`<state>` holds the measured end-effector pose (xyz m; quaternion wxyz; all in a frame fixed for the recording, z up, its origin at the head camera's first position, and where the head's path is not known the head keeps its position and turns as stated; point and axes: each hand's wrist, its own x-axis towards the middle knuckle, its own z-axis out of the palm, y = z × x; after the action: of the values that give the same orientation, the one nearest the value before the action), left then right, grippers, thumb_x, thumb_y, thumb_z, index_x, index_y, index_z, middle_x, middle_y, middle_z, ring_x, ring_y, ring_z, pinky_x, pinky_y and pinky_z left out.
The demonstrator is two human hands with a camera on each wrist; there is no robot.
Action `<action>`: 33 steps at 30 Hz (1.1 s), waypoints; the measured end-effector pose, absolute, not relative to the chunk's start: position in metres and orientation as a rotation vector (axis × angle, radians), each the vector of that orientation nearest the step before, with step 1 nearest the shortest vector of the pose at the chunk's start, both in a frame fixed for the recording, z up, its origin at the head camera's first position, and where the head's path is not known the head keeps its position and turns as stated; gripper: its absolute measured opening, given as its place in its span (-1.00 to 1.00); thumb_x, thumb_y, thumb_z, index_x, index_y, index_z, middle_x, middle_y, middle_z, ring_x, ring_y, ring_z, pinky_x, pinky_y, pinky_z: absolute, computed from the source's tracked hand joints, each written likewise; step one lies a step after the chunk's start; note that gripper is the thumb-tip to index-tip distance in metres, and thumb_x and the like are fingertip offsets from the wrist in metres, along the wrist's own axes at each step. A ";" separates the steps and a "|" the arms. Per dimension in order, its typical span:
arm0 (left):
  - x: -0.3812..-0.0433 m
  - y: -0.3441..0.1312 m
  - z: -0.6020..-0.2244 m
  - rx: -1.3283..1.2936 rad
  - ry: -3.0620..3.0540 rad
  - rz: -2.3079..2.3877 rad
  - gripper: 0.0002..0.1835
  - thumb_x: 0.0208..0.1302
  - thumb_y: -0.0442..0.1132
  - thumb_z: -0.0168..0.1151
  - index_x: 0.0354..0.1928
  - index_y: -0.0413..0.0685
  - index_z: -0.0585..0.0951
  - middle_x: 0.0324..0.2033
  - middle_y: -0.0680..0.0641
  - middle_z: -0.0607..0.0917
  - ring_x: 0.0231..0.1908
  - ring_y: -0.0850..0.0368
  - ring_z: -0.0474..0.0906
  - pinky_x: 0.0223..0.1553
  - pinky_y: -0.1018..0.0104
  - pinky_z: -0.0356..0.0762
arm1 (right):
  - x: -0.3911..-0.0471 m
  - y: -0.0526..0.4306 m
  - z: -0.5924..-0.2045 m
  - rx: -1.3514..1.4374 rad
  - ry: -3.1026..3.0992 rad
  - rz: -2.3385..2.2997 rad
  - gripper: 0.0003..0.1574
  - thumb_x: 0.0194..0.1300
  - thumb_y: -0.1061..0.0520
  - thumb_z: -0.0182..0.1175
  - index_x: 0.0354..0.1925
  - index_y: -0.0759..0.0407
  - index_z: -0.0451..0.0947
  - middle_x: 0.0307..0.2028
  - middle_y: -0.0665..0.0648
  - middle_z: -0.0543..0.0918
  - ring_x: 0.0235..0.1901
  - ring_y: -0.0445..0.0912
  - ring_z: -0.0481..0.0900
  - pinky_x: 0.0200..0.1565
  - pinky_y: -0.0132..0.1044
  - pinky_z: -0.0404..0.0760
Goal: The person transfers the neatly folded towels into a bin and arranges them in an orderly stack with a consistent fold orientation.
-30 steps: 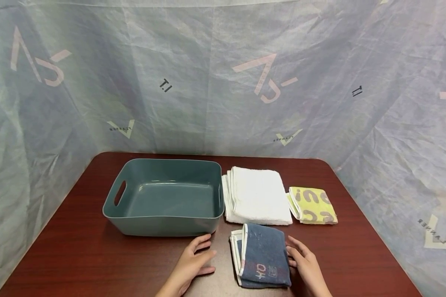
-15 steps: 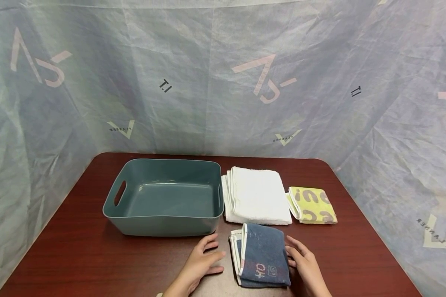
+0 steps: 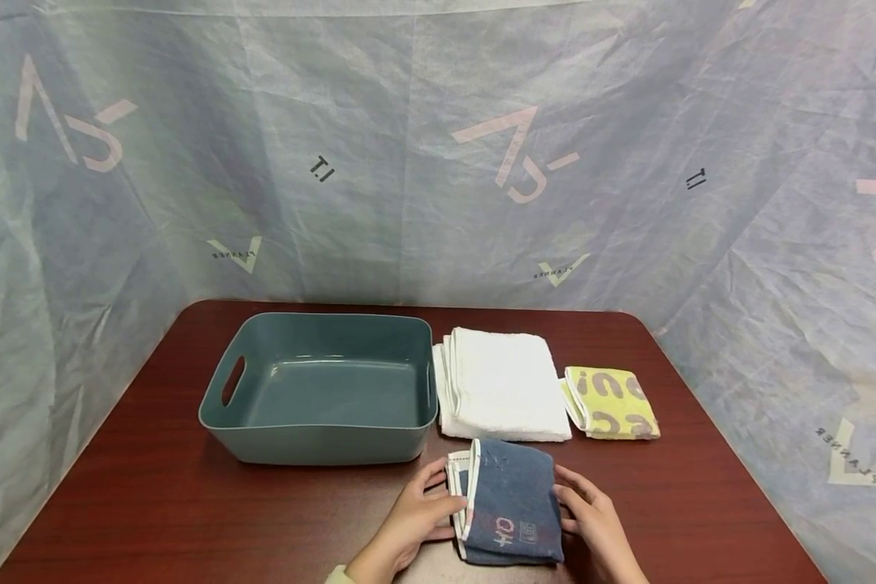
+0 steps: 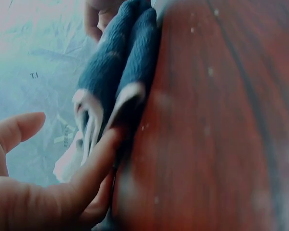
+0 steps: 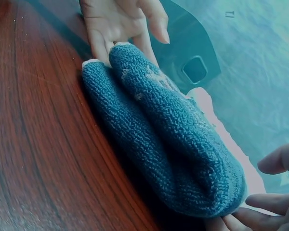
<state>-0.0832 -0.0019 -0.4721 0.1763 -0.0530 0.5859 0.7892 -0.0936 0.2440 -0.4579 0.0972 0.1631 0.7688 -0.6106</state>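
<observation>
A folded blue towel (image 3: 514, 503) with white edging lies on the table between both hands. My left hand (image 3: 416, 519) is at its left edge. In the left wrist view a finger (image 4: 98, 159) touches the lower layer of the folds, while the thumb (image 4: 19, 130) stays raised apart from the cloth. At the opposite side is my right hand (image 3: 591, 515). In the right wrist view its fingertips (image 5: 236, 221) reach the towel's rounded fold low down, partly hidden beneath it, and the thumb (image 5: 282, 159) stands off the cloth.
A grey-green plastic bin (image 3: 317, 446) with handle holes stands at the back left of the dark red table (image 3: 153, 511). Beside it lie a folded white towel (image 3: 511, 385) and a smaller yellow towel (image 3: 613, 403). A printed fabric sheet (image 3: 380, 162) hangs behind and at the sides.
My left hand has moved right, from a gap away to the blue towel's left edge. The right hand has stayed nearly still at the other side.
</observation>
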 end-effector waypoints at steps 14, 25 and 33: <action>-0.088 0.012 -0.472 -0.178 1.752 2.221 -0.09 -0.02 -0.43 0.36 0.36 -0.29 0.09 0.10 -0.41 0.27 -0.23 0.00 0.54 -0.38 0.13 0.61 | -0.092 0.238 -0.459 0.505 2.282 -1.791 -0.28 0.24 0.08 0.19 0.27 0.35 0.25 0.15 0.43 0.37 -0.07 0.11 0.52 -0.31 -0.06 0.61; -0.092 0.014 -0.474 -0.215 1.779 2.209 -0.11 -0.04 -0.47 0.37 0.33 -0.29 0.12 -0.10 -0.34 0.42 -0.31 0.03 0.55 -0.32 0.16 0.60 | -0.089 0.236 -0.461 0.495 2.196 -1.932 -0.27 0.20 0.17 0.24 0.27 0.36 0.24 0.17 0.45 0.34 -0.16 0.01 0.56 -0.34 -0.08 0.61; -0.090 0.016 -0.472 -0.162 1.661 2.295 -0.14 -0.04 -0.53 0.32 0.33 -0.27 0.13 -0.23 -0.24 0.56 -0.32 0.02 0.59 -0.31 0.21 0.59 | -0.088 0.237 -0.461 0.530 2.130 -1.980 -0.24 0.19 0.18 0.25 0.28 0.37 0.21 0.14 0.44 0.36 -0.19 -0.01 0.57 -0.31 -0.07 0.61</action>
<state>-0.0901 0.0159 -0.4723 0.1515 -0.0565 0.5787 0.7994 -0.0884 0.2366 -0.4606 0.0927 0.1785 0.7176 -0.6668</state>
